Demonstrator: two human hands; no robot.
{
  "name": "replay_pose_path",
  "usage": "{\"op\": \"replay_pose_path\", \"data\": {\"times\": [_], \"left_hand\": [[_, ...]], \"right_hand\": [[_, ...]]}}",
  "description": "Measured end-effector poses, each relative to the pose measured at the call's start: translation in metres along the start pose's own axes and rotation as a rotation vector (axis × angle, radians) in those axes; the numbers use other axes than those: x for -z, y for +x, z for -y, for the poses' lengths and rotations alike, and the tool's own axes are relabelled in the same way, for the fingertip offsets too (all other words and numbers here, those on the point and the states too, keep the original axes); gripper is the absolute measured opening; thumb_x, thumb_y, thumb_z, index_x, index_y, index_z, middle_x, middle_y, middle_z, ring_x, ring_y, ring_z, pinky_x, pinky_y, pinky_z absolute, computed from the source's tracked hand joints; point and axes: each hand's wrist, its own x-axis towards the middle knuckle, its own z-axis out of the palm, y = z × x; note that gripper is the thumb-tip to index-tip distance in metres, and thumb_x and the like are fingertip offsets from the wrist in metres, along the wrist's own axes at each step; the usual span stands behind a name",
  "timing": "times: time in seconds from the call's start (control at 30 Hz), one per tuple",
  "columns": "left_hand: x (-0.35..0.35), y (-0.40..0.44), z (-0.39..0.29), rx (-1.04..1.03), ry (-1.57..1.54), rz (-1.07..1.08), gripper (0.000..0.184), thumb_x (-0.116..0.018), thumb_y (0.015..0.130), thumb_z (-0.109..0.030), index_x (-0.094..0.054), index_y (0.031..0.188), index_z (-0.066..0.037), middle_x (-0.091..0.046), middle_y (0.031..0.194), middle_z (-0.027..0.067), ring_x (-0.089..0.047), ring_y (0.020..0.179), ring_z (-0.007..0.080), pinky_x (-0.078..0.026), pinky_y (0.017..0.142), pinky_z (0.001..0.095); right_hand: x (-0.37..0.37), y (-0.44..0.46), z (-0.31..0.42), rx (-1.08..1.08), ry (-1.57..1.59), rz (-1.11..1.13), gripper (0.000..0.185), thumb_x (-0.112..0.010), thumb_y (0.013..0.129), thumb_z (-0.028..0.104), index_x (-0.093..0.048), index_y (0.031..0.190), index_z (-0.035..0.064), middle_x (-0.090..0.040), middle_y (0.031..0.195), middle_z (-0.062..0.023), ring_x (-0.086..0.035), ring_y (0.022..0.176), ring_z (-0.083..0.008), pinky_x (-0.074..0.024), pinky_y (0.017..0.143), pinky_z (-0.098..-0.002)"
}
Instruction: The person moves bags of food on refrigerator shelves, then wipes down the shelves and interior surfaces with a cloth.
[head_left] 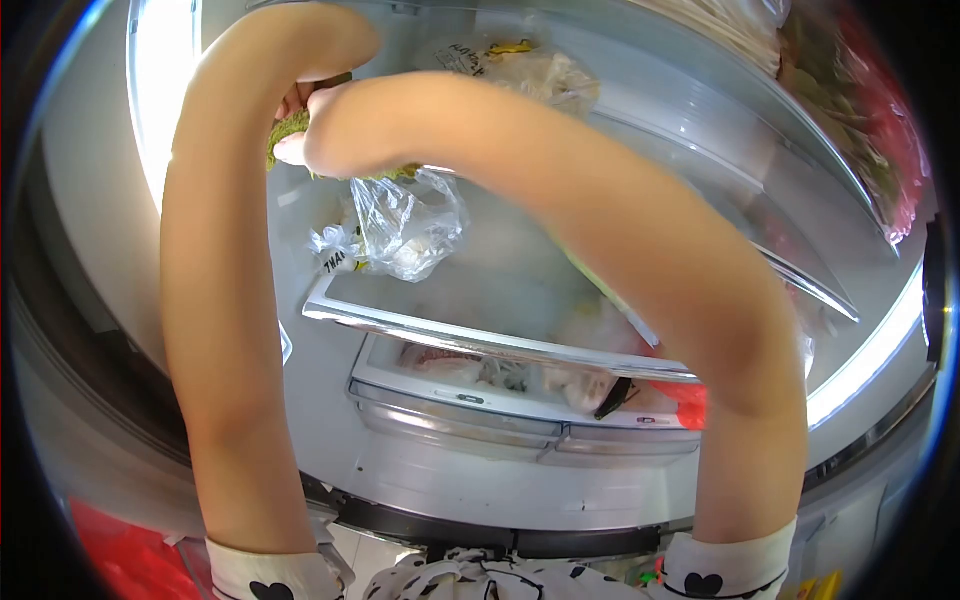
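Observation:
Both of my bare arms reach deep into an open refrigerator. My right hand (318, 135) is closed around a fuzzy green cloth (289, 133) near the upper left, beside the inner wall. More of the green cloth shows below the wrist. My left hand (345, 42) is bent over at the top, just above my right hand, and its fingers are hidden. Just below my right hand, a clear knotted plastic bag (410, 225) with something pale inside lies on a glass shelf (480, 285).
A second plastic bag (550, 80) sits farther back on an upper shelf. Below the glass shelf is a drawer (460, 400) holding wrapped food. Bagged greens in pink plastic (880, 130) fill the door side at upper right. Shelf edges cross under my right arm.

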Motion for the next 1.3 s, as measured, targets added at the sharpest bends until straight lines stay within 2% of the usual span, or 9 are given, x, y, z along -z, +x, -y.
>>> {"op": "replay_pose_path", "data": {"times": [0.17,0.27,0.33,0.47,0.73,0.87,0.97,1.17,1.3], "left_hand": [[-0.02,-0.016,0.014,-0.224,0.071,-0.28,0.033,-0.047,0.086,-0.027,-0.067,0.089,-0.002,-0.067,0.088,0.0171,-0.064,0.075,0.0312,-0.052,0.066,0.039],[-0.034,-0.016,0.025,-0.451,0.332,-0.502,0.024,-0.05,0.085,-0.019,-0.066,0.088,-0.002,-0.065,0.086,0.0191,-0.063,0.08,0.0338,-0.051,0.07,0.0396],[-0.041,-0.031,0.028,-0.667,0.484,-0.715,0.017,-0.053,0.083,-0.014,-0.065,0.086,-0.003,-0.063,0.084,0.0199,-0.063,0.082,0.0344,-0.051,0.071,0.0405],[-0.051,-0.058,0.01,-0.741,0.465,-0.773,0.007,-0.057,0.077,-0.009,-0.061,0.079,-0.003,-0.061,0.077,0.017,-0.063,0.079,0.0335,-0.051,0.067,0.0407],[-0.069,-0.095,-0.034,-1.049,0.357,-1.042,0.005,-0.06,0.072,-0.009,-0.057,0.073,-0.005,-0.058,0.069,0.0118,-0.061,0.069,0.0306,-0.051,0.061,0.0379],[-0.081,-0.11,-0.064,-1.171,0.24,-1.094,0.008,-0.06,0.072,-0.011,-0.058,0.075,-0.005,-0.057,0.067,0.0094,-0.061,0.066,0.0287,-0.05,0.061,0.0384],[-0.089,-0.122,-0.084,-1.306,0.135,-1.125,0.009,-0.061,0.071,-0.013,-0.059,0.073,-0.005,-0.058,0.065,0.0084,-0.061,0.065,0.0269,-0.05,0.059,0.0383],[-0.111,-0.126,-0.15,-1.449,-0.196,-0.917,0.012,-0.063,0.07,-0.017,-0.059,0.069,-0.006,-0.06,0.064,0.0079,-0.063,0.063,0.0263,-0.049,0.055,0.0385],[-0.126,-0.153,-0.186,-1.478,-0.41,-0.824,0.015,-0.064,0.07,-0.019,-0.061,0.07,-0.005,-0.06,0.066,0.009,-0.063,0.065,0.0268,-0.05,0.055,0.037]], "right_hand": [[-0.011,-0.015,0.011,-0.019,-0.455,-0.149,0.032,-0.056,0.093,0.035,-0.061,0.1,0.0048,-0.067,0.079,-0.0114,-0.066,0.073,-0.031,-0.0522,0.066,-0.0421],[-0.008,-0.036,0.013,-0.003,-0.476,-0.152,0.024,-0.056,0.089,0.023,-0.065,0.106,0.0098,-0.068,0.098,-0.0088,-0.067,0.091,-0.0225,-0.052,0.072,-0.0365],[-0.012,-0.051,0.006,0.091,-0.581,-0.284,0.018,-0.058,0.085,0.018,-0.066,0.098,0.009,-0.068,0.091,-0.0086,-0.067,0.086,-0.022,-0.052,0.068,-0.036],[-0.004,-0.086,-0.007,0.174,-0.737,-0.391,0.008,-0.061,0.075,0.01,-0.066,0.082,0.0092,-0.067,0.076,-0.0073,-0.068,0.075,-0.0225,-0.0516,0.062,-0.0364],[0.017,-0.156,-0.036,0.22,-0.717,-0.663,0.009,-0.06,0.076,0.011,-0.064,0.08,0.0043,-0.064,0.072,-0.0131,-0.065,0.07,-0.0304,-0.0513,0.061,-0.0429],[0.036,-0.199,-0.033,-0.064,-0.439,-0.648,0.022,-0.058,0.084,0.021,-0.062,0.089,-0.0005,-0.065,0.082,-0.0195,-0.062,0.08,-0.0387,-0.0492,0.072,-0.0471],[0.053,-0.232,-0.046,-0.146,-0.501,-0.573,0.03,-0.056,0.088,0.028,-0.06,0.098,-0.0001,-0.064,0.093,-0.0227,-0.059,0.088,-0.0417,-0.0467,0.079,-0.0475],[0.091,-0.29,-0.064,-0.334,-0.434,-0.503,0.03,-0.058,0.087,0.024,-0.061,0.109,0.0046,-0.064,0.097,-0.0188,-0.059,0.089,-0.0393,-0.0468,0.08,-0.043],[0.101,-0.327,-0.063,-0.488,-0.272,-0.632,0.029,-0.058,0.084,0.019,-0.062,0.109,0.0042,-0.064,0.096,-0.0162,-0.06,0.087,-0.0368,-0.0468,0.077,-0.0384]]}}
